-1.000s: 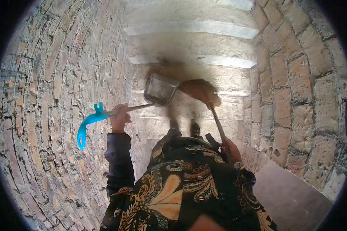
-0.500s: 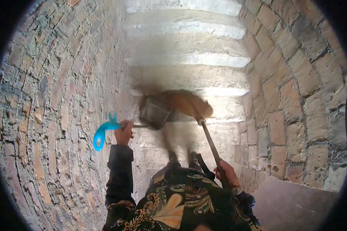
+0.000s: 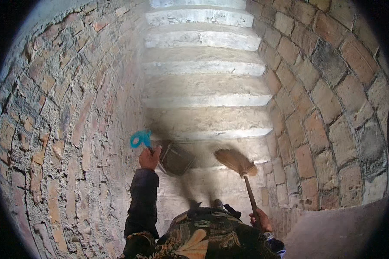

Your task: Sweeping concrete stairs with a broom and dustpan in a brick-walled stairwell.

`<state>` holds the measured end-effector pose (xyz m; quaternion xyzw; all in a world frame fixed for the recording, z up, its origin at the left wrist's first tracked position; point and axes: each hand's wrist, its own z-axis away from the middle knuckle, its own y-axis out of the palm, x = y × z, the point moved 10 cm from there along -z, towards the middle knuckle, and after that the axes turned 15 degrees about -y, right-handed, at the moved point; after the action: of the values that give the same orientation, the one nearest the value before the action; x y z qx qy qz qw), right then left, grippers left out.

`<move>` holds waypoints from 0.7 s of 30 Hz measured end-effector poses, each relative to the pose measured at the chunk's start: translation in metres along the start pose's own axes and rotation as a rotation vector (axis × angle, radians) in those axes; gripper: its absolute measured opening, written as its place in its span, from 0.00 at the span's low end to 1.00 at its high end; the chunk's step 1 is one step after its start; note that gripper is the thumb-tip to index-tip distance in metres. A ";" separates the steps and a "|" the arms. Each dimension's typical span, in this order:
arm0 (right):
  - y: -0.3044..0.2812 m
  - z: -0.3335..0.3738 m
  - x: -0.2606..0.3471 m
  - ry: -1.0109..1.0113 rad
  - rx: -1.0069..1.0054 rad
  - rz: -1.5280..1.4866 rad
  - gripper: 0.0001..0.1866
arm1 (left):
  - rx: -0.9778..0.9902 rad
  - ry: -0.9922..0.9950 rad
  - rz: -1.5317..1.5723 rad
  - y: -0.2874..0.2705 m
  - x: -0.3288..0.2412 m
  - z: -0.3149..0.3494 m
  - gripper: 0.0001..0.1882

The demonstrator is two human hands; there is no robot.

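My left hand (image 3: 149, 158) is closed round the handle of a dark dustpan (image 3: 176, 159). A bright blue looped handle end (image 3: 140, 139) sticks out past the fist beside the left wall. On the right, my right hand (image 3: 263, 220) grips the dark stick of a broom (image 3: 250, 194). The broom's tan bristle head (image 3: 237, 162) fans out to the right of the dustpan, with a gap between them. Both tools are over the pale steps below me; whether either touches the surface is hard to tell.
Pale stairs (image 3: 205, 101) with whitish edges run away ahead of me. A rough brick wall (image 3: 73, 142) stands close on the left, and another brick wall (image 3: 324, 108) on the right. My shoe tip (image 3: 218, 203) shows below my patterned clothing. Shadow darkens the steps round the dustpan.
The broom head has swung away from the dustpan to the right, opening a gap. My hands and both tools sit lower in the view, and more stairs show ahead.
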<state>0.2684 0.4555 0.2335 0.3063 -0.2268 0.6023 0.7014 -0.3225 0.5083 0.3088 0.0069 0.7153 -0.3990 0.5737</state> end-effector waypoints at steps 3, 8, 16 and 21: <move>0.005 0.012 0.007 -0.067 -0.002 0.134 0.13 | 0.053 -0.011 0.009 0.001 -0.017 -0.007 0.22; 0.038 0.023 0.025 -0.140 0.028 0.089 0.15 | 0.069 -0.087 -0.175 -0.004 0.001 -0.007 0.23; 0.071 0.032 0.042 -0.108 0.084 -0.006 0.18 | 0.165 -0.243 -0.304 -0.003 0.006 -0.007 0.22; 0.062 0.023 0.065 -0.221 0.085 -0.131 0.19 | 0.141 -0.088 0.008 -0.008 -0.005 -0.007 0.18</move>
<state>0.2198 0.4905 0.3038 0.4146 -0.2566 0.5268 0.6962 -0.3296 0.5093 0.3178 0.0328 0.6596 -0.4459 0.6043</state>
